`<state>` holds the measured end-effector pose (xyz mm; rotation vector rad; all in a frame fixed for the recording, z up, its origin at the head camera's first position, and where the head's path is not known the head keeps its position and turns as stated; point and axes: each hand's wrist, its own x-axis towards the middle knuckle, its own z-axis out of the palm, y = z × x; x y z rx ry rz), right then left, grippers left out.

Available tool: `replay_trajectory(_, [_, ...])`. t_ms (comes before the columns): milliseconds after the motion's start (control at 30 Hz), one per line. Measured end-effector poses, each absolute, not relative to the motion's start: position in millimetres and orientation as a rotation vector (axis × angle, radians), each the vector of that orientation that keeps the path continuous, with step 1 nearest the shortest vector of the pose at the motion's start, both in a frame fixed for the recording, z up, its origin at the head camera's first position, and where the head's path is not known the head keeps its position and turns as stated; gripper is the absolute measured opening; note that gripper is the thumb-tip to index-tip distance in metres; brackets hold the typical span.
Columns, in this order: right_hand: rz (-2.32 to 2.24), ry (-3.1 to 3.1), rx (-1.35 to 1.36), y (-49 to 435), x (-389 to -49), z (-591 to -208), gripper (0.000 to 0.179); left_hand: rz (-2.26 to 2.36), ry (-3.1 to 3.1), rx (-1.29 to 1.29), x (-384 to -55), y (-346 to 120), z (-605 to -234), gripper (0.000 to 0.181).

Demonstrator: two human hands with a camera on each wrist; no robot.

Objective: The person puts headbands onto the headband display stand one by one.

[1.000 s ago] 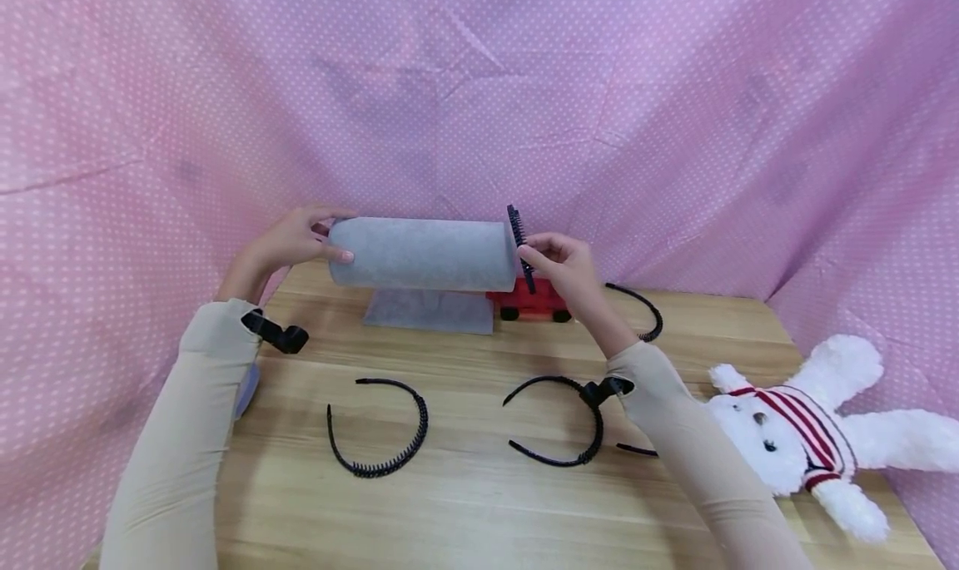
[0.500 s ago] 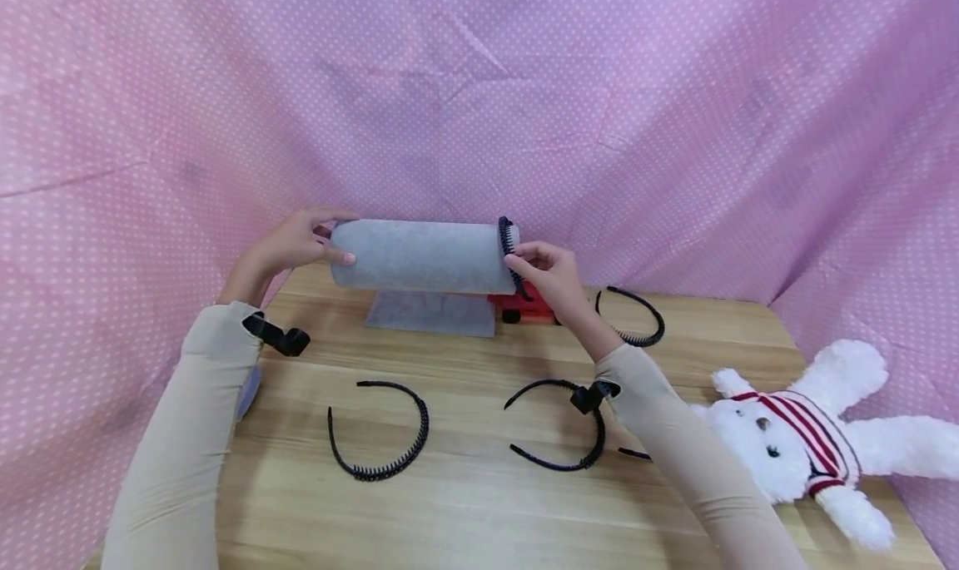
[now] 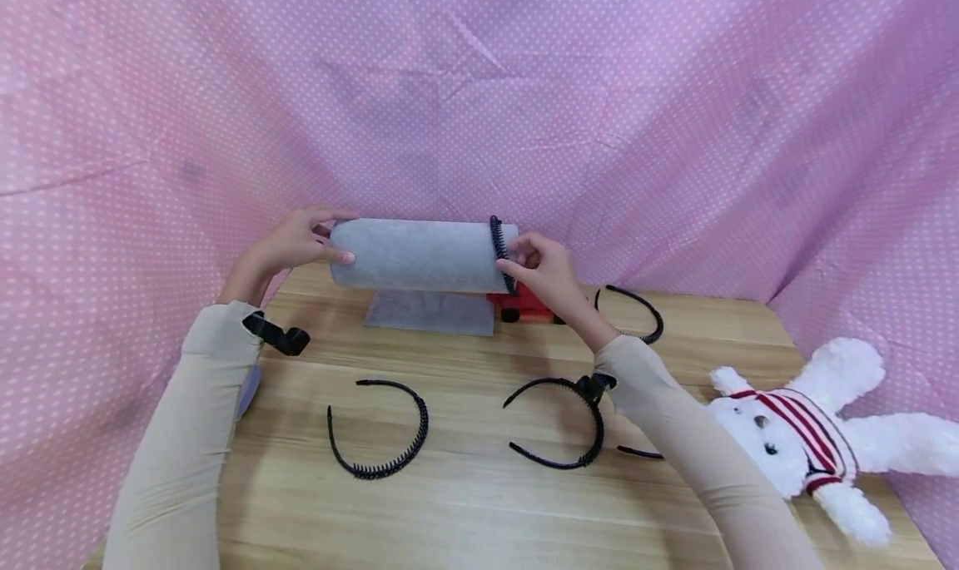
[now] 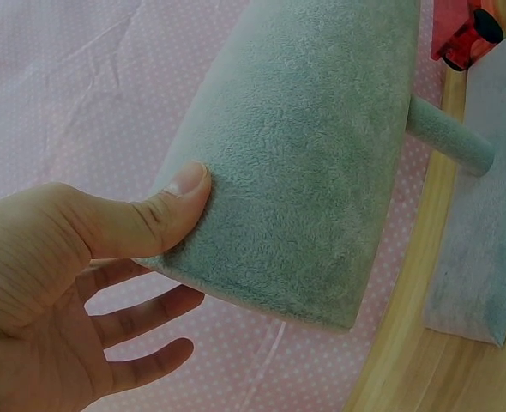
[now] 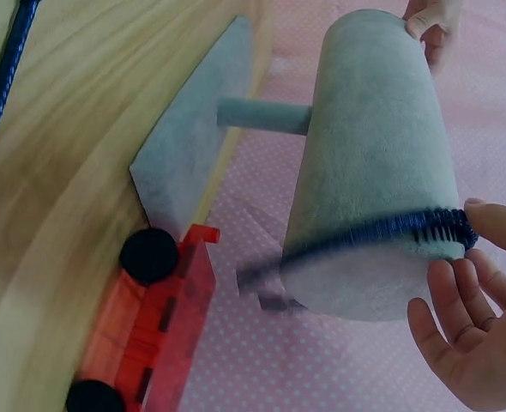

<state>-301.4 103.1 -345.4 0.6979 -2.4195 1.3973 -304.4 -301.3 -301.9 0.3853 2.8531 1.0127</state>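
Observation:
A grey plush cylinder on a post and flat base, a headband display stand, stands at the back of the table. My left hand grips its left end. In the left wrist view the thumb presses the plush side, with some fingers spread free past the rim. A black toothed headband sits around the cylinder near its right end. My right hand holds it at the side facing me, thumb against the band and fingers near the end face. The headband's tips stick out beyond the cylinder in the right wrist view.
More black headbands lie on the wooden table: one front left, one centre right, one back right. A red toy vehicle stands behind the right hand. A white plush rabbit lies at the right.
The right hand has moved left, bringing the headband from beside the cylinder's right end onto it and slightly further along. The left hand has stayed on the left end.

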Motion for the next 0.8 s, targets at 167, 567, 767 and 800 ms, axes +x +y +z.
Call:
replay_trajectory(167, [1.263,-2.47,0.735,105,-306,-340,0.042,1.016,2.841,0.367,-305,-301,-301,0.076])
replay_trajectory(567, [0.967,-2.64,1.156,116,-322,-319,0.073,1.02,2.839,0.369,-304,-300,-299,0.076])
replay_trajectory(767, [0.959,-2.712,1.25,116,-332,-310,0.075,1.025,2.842,0.377,-303,-300,-299,0.076])
replay_trajectory(800, [0.961,-2.725,1.253,117,-333,-309,0.073,1.026,2.843,0.373,-303,-300,-299,0.076])
